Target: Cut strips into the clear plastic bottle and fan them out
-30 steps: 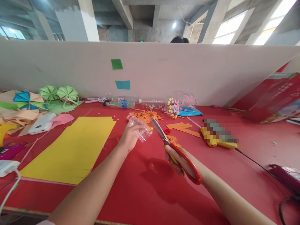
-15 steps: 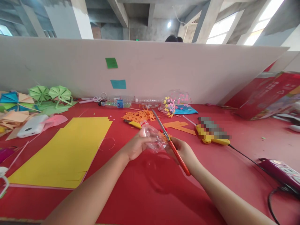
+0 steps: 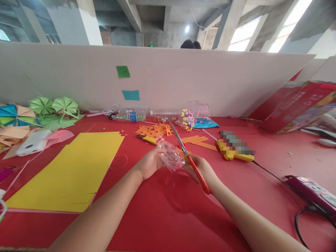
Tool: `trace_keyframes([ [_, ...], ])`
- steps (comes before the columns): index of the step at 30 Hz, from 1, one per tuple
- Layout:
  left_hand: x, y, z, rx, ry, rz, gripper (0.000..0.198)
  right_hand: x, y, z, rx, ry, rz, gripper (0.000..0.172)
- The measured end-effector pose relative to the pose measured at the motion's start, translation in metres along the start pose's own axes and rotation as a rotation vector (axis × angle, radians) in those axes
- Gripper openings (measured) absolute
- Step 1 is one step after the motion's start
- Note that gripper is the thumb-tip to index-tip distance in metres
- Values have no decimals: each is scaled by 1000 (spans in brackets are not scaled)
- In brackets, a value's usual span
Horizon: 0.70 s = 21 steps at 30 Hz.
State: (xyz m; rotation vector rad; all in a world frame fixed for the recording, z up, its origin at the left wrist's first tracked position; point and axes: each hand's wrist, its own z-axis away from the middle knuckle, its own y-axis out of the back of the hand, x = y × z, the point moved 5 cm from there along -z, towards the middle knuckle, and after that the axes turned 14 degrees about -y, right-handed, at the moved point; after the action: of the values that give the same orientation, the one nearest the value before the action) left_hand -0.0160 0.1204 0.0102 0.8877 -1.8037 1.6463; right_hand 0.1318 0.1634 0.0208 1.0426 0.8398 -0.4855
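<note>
Head view, from my remote seat. I see the left hand (image 3: 150,165) closed round a clear plastic bottle piece (image 3: 172,156), held over the red table (image 3: 147,220) between far and near edges. Right hand (image 3: 202,169) grips red-handled scissors (image 3: 196,169), blades pointing at the far edge; whether its fingers touch the plastic, I cannot tell. Orange scraps (image 3: 154,130) lie beyond, nearer that edge; yellow sheets (image 3: 70,169) left.

On the tabletop (image 3: 157,217), the paper sheets (image 3: 70,168) lie left of my left grip (image 3: 151,162); the corded tool (image 3: 243,157) lies right of my right grip (image 3: 205,168). Paper scraps (image 3: 154,130) lie ahead of both, before the bottles (image 3: 133,117) at the partition (image 3: 183,77).
</note>
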Motion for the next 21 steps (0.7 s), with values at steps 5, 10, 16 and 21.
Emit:
trace_keyframes([
  [5, 16, 10, -7, 155, -165, -23, 13, -6, 2, 10, -222, 29, -53, 39],
  [10, 43, 36, -10, 417, -431, -79, 18, -15, 3, 25, -422, 152, 110, 53],
  [16, 52, 52, -8, 570, -504, -175, 16, -6, -1, 23, -438, 84, 248, 53],
  [21, 49, 46, -7, 522, -515, -262, 27, -7, -4, 25, -482, 44, 220, 57],
])
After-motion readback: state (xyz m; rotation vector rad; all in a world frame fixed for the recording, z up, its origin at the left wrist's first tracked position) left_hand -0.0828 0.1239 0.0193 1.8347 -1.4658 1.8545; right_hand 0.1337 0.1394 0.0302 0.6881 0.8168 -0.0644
